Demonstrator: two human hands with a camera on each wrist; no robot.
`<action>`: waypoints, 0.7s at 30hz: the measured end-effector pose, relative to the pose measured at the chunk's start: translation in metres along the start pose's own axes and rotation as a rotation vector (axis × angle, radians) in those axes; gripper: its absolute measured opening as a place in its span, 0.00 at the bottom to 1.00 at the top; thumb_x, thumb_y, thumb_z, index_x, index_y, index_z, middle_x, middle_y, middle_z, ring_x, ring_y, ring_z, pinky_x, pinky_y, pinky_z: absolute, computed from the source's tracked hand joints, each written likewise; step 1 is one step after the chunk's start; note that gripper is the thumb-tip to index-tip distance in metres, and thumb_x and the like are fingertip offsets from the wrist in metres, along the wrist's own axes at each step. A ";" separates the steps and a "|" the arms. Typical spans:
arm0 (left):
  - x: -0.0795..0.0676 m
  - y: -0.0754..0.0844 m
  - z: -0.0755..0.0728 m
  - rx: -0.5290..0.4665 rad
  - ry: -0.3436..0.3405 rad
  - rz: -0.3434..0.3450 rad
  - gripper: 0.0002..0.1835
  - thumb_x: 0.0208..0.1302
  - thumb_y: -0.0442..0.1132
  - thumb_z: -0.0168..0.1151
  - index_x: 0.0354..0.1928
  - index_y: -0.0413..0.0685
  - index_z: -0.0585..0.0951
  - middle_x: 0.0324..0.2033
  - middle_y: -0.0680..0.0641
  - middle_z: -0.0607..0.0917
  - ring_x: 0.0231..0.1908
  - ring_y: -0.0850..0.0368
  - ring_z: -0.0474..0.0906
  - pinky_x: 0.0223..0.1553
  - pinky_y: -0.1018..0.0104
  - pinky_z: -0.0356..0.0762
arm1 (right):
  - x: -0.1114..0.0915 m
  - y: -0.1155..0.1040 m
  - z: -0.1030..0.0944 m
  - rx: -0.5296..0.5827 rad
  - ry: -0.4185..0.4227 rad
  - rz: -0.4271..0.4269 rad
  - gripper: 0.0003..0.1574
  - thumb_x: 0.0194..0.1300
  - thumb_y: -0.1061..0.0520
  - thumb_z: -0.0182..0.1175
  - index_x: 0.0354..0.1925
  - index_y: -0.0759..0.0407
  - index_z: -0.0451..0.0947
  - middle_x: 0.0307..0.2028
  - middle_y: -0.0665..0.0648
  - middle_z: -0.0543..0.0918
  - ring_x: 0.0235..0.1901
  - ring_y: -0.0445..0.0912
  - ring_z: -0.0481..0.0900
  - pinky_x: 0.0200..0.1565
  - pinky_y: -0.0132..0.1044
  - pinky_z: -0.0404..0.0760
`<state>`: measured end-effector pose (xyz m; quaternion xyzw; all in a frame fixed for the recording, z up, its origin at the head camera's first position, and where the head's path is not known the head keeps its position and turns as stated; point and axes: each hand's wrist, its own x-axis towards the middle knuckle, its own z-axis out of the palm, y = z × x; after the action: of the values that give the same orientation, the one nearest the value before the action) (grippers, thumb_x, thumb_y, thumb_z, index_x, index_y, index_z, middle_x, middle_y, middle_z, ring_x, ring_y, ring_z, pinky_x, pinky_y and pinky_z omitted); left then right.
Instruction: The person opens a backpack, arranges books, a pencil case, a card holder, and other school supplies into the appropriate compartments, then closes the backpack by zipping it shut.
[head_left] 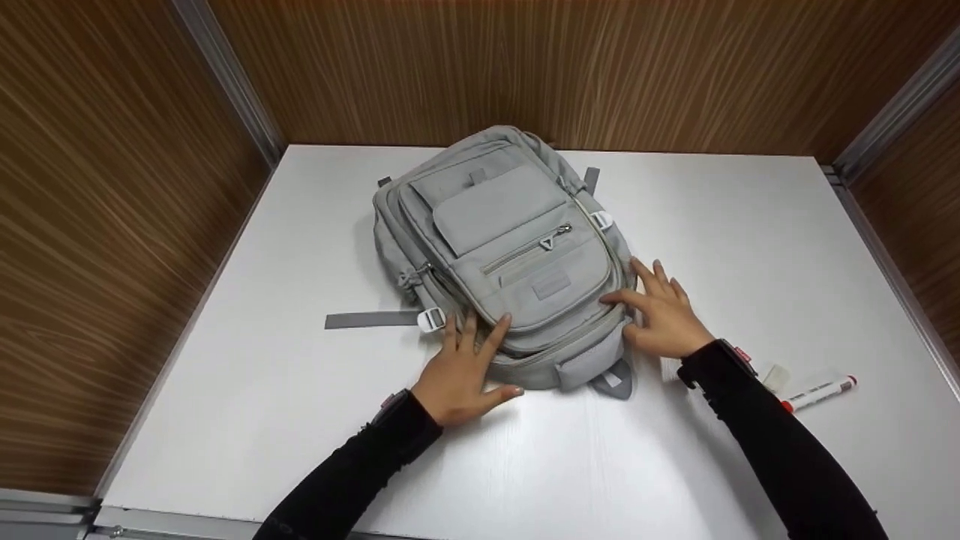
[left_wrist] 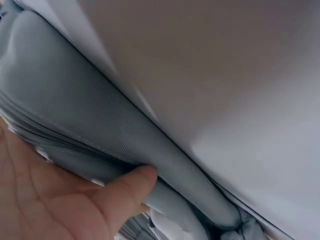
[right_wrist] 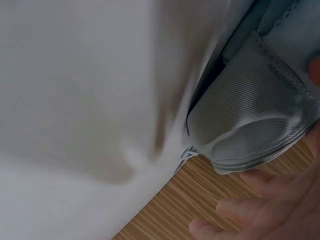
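Note:
A grey backpack (head_left: 517, 217) lies front side up on the white table, turned at a slant. My left hand (head_left: 457, 379) spreads over its lower left side, fingertips on the fabric and thumb pointing right. In the left wrist view, the left thumb (left_wrist: 132, 187) touches a seam of the grey cloth. At the lower right edge of the bag, my right hand (head_left: 664, 319) rests with its index finger near the curved zipper and its other fingers extended. The right wrist view shows these right fingers (right_wrist: 245, 207) beside a zipped grey corner.
To the right, by the right sleeve, lie a white marker (head_left: 821, 394) with red ends and a small pale block (head_left: 777, 379). A grey strap (head_left: 367, 320) with a white buckle (head_left: 431, 320) sticks out leftward. Wood-patterned panels (head_left: 585, 75) wall the table (head_left: 750, 247).

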<state>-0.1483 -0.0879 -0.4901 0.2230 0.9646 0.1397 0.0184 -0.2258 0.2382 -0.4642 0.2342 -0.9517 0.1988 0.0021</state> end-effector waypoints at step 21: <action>0.067 -0.100 -0.079 -0.034 0.269 -0.128 0.43 0.58 0.68 0.39 0.69 0.60 0.38 0.67 0.43 0.44 0.64 0.38 0.41 0.61 0.47 0.44 | -0.008 -0.115 0.045 -0.096 0.126 -0.456 0.40 0.55 0.41 0.57 0.64 0.45 0.58 0.65 0.61 0.52 0.62 0.61 0.50 0.57 0.59 0.52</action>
<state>-0.2587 -0.1656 -0.4398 0.1401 0.9681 0.1832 -0.0984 -0.1635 0.1315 -0.4633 0.4296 -0.8806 0.1620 0.1176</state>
